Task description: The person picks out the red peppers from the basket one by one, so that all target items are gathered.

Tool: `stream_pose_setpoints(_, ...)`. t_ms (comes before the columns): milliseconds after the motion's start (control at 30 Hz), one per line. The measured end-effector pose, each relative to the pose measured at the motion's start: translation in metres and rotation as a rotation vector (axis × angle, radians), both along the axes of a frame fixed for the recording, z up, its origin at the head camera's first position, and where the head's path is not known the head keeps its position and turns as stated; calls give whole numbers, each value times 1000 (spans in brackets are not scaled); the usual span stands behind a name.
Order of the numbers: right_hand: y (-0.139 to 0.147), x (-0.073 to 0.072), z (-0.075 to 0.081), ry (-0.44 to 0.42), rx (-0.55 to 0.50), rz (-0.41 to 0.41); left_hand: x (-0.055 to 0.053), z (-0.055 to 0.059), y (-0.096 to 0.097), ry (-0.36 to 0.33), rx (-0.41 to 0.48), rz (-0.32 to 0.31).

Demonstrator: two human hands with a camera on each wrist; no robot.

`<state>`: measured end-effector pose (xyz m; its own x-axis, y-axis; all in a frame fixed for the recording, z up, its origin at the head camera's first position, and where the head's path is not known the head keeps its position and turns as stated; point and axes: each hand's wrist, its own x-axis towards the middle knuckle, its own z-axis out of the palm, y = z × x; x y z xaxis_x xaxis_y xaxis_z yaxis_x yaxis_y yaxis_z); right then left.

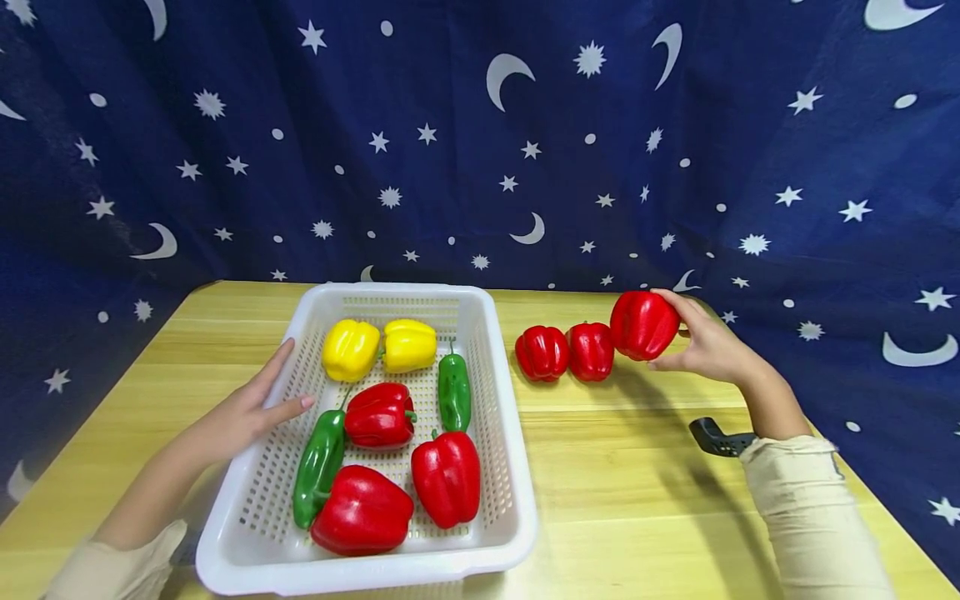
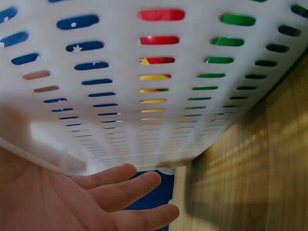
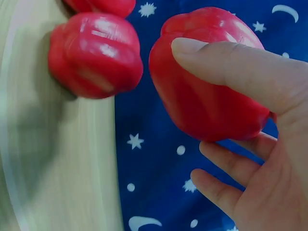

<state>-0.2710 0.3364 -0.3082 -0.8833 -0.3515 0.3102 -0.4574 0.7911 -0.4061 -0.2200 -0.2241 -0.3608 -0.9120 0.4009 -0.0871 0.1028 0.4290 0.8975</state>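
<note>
A red bell pepper (image 1: 643, 325) is held between the thumb and fingers of my right hand (image 1: 701, 343), raised over the table's right side. Left of it, two more red bell peppers sit side by side on the table, the nearer one (image 1: 591, 352) next to the other (image 1: 542, 353). My left hand (image 1: 243, 417) rests at the left rim of a white plastic basket (image 1: 517, 467), thumb over the rim. In the left wrist view its fingers (image 2: 139, 190) lie straight along the slotted outer wall.
Inside the basket lie two yellow peppers (image 1: 351, 350), two long green peppers (image 1: 319, 467) and three red bell peppers (image 1: 446, 479). A black curved device (image 1: 720, 437) sits at the right wrist. Behind the wooden table (image 1: 600, 500) hangs a blue star-patterned cloth (image 1: 450, 167).
</note>
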Motion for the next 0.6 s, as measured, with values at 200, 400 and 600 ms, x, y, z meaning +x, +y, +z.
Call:
stream_pose_setpoints(200,15,-2,-7,-16,11,-41,0,1,0,1,1,6)
stream_pose_setpoints(400,28,-5,-18,-19,45,-57,0,0,-1,18,-5,9)
stream_pose_setpoints(600,34,-8,-26,-107,50,-67,-1,-1,0,7,-5,4)
